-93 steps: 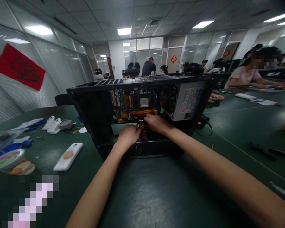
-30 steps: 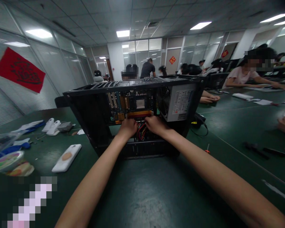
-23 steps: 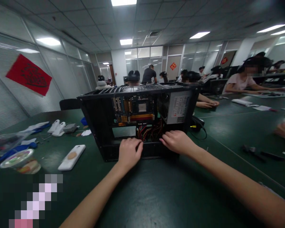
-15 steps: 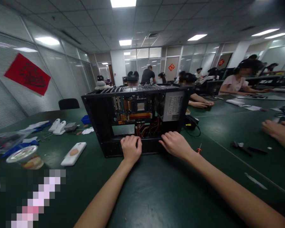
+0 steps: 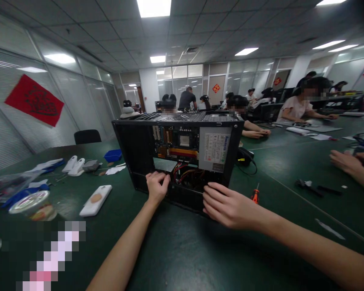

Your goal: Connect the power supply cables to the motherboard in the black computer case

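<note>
An open black computer case (image 5: 125, 155) stands on the green table, turned at a slight angle. Inside it I see a motherboard (image 5: 162, 139) with a bare processor socket, a silver power supply (image 5: 214, 149) at the upper right, and red, yellow and black cables (image 5: 182, 174) lower down. My left hand (image 5: 157, 186) is closed over the lower front rail, left of the middle. At the case's lower right, my right hand (image 5: 230, 204) grips the same rail, fingers together; its thumb is hidden.
An orange screwdriver (image 5: 255, 195) lies right of the case, below a black cable (image 5: 245, 157). On the left are a white phone-like object (image 5: 96, 200), a plastic cup (image 5: 33, 205) and a blue tray (image 5: 113, 155). Another person's hands (image 5: 348, 161) rest at the right.
The case has turned, its right side swinging nearer to me. My right hand has come closer and lower with it; my left hand has shifted slightly left.
</note>
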`<state>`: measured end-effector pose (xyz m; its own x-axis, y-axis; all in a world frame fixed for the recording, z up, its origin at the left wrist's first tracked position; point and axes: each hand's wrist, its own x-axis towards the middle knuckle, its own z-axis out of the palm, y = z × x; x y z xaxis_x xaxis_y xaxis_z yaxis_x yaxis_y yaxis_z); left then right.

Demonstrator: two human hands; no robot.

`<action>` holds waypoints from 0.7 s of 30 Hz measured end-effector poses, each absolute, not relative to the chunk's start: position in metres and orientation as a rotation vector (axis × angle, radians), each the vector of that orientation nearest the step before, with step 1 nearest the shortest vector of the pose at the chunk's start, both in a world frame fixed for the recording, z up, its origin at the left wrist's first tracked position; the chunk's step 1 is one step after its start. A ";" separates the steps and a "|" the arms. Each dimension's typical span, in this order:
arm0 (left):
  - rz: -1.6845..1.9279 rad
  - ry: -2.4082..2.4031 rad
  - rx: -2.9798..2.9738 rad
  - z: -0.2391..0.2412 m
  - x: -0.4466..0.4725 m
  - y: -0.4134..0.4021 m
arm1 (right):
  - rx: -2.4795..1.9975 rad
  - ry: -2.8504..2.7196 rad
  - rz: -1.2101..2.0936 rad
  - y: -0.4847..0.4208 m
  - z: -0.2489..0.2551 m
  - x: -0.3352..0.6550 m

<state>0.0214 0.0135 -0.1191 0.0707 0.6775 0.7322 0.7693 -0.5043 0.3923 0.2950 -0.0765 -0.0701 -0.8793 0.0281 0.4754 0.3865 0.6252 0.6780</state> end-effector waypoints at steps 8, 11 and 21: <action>-1.420 -1.564 -2.319 -0.117 0.004 0.023 | 0.024 -2.451 -1.299 -0.050 -0.008 0.291; -1.418 -1.548 -2.376 -0.115 -0.001 0.025 | 0.127 -2.382 -1.280 -0.044 -0.010 0.280; -1.553 -1.635 -2.393 -0.119 -0.026 0.061 | 0.359 -2.113 -1.121 -0.064 -0.015 0.204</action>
<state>-0.0260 0.0605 -0.1194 0.0642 0.7891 0.6109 0.6507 -0.4973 0.5739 0.2039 -0.0640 -0.0153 -0.7113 -0.5337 0.4574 0.0799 0.5852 0.8069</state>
